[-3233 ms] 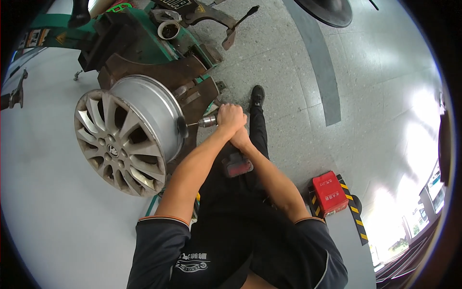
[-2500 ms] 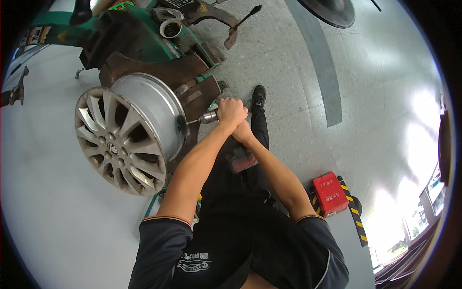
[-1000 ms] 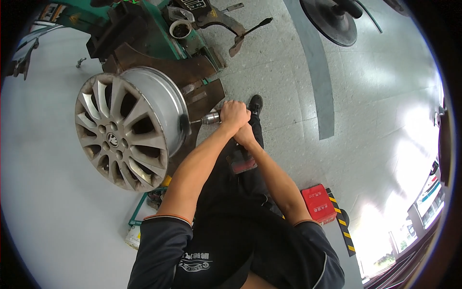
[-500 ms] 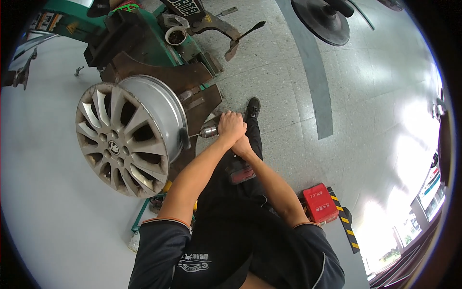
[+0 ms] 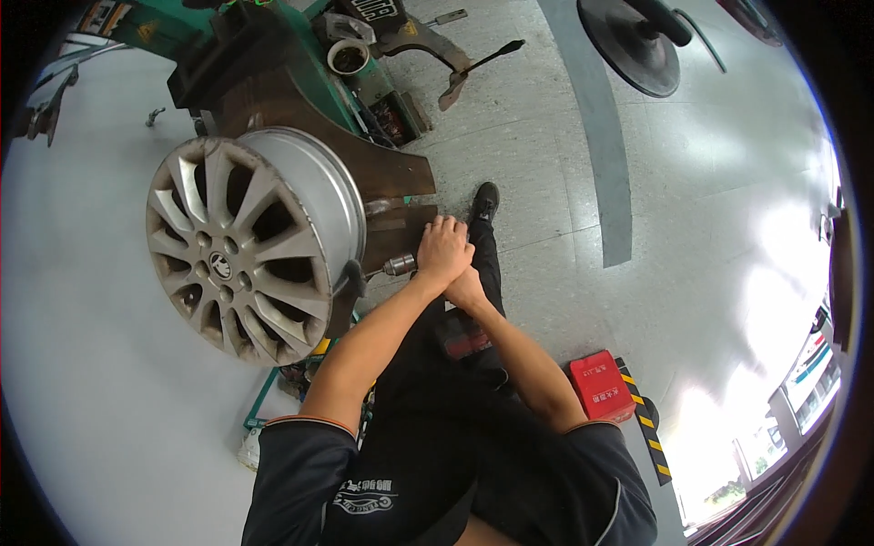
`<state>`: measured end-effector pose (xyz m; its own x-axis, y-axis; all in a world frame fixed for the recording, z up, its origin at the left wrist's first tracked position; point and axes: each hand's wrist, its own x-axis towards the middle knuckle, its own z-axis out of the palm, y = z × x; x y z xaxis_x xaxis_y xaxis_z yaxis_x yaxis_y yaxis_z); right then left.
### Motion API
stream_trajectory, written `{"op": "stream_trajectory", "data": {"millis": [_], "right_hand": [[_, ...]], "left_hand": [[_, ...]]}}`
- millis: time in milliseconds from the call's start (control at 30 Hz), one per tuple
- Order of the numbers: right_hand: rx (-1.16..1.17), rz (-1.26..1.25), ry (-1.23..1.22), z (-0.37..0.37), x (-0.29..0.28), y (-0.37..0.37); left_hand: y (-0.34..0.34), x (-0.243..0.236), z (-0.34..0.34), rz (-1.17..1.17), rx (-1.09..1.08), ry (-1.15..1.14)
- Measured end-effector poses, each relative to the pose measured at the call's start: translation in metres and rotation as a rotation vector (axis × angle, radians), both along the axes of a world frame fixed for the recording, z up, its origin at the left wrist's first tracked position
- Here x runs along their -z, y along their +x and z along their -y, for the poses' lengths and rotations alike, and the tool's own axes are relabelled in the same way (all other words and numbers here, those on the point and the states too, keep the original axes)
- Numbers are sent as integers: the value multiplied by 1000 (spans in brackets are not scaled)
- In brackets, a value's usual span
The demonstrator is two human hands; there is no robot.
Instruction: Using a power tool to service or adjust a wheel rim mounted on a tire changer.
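Observation:
A cordless drill points left from my hands, with its silver chuck [image 5: 399, 265] bare and its red-and-black battery end [image 5: 466, 338] below my wrists. My left hand [image 5: 445, 249] is wrapped over the back of the drill body. Just beneath it, my right hand [image 5: 466, 288] grips the handle, though its fingers are mostly hidden. A thin bit runs from the chuck to a dark rounded piece [image 5: 350, 276] at the edge of the alloy wheel [image 5: 273, 238]. Whether the bit touches the wheel I cannot tell. The grey, multi-spoke wheel stands on edge with no tyre on it.
Behind the wheel is a green machine with a dark metal plate [image 5: 387, 164] and a cup of dark matter [image 5: 348, 59]. A red box [image 5: 601, 387] sits at right beside a black-and-yellow strip [image 5: 648, 423]. A round black disc [image 5: 628, 50] stands far right.
My hands and the drill have shifted slightly right and down in the picture. The wheel and machine also appear slightly further right. Both hands keep their grip.

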<state>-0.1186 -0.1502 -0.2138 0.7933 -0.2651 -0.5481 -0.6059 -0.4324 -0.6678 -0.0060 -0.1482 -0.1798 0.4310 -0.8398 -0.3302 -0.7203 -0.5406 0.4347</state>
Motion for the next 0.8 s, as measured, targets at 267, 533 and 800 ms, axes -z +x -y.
{"op": "stream_trajectory", "data": {"millis": [267, 533, 800], "right_hand": [[78, 62, -204, 2, 10, 2], [221, 42, -37, 3, -2, 8], [307, 9, -8, -10, 16, 3]], "left_hand": [[6, 8, 19, -88, 90, -145], [10, 8, 18, -136, 110, -63], [8, 11, 14, -154, 114, -86]]}}
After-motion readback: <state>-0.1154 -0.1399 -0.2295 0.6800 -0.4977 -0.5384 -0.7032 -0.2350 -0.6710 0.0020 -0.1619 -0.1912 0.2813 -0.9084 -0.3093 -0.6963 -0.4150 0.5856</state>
